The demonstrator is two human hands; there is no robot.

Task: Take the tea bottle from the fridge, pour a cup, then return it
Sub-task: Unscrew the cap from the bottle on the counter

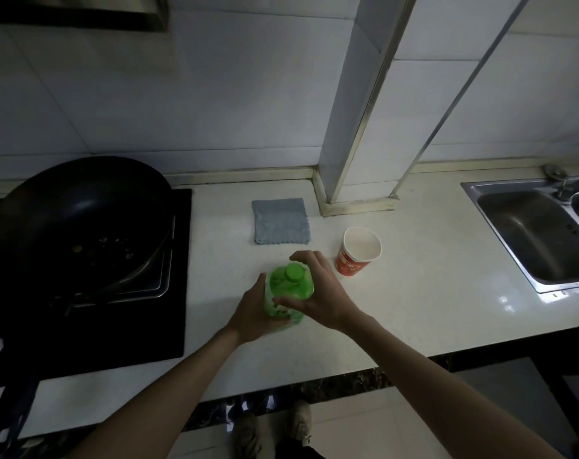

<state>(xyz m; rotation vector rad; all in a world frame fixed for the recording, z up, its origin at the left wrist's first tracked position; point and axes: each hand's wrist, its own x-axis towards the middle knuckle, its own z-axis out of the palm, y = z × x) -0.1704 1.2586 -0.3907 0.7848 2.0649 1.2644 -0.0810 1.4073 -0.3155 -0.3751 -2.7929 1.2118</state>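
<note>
A green tea bottle with a green cap stands upright on the white counter. My left hand is wrapped around the bottle's lower body from the left. My right hand arches over the bottle's shoulder, fingers spread around the cap on the far side and thumb on the near side. The cap is on the bottle. A red and white paper cup stands upright just right of the bottle, and looks empty.
A folded grey cloth lies behind the bottle. A black wok sits on the dark stove at left. A steel sink with a tap is at right. A tiled pillar rises behind the cup.
</note>
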